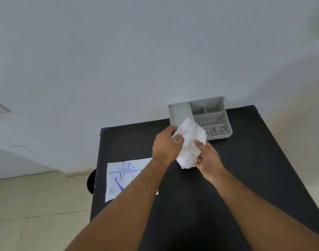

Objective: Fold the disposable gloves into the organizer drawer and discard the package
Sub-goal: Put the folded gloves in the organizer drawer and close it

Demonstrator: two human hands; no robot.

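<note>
A bunch of thin white disposable gloves (189, 142) is held above the black table (245, 169), just in front of the grey organizer drawer (178, 113). My left hand (166, 144) grips the bunch's upper left side. My right hand (207, 156) holds its lower right edge, thumb on top. The gloves hide the organizer's near-left corner. The organizer has several compartments, some with perforated floors, and all that show hold nothing. The flat white package (124, 178) with blue print lies on the table's left side, partly under my left forearm.
The table stands against a pale wall, with the organizer at its far edge. A round black object (90, 181) shows on the tiled floor just left of the table. Bare black tabletop stretches to the right of my hands.
</note>
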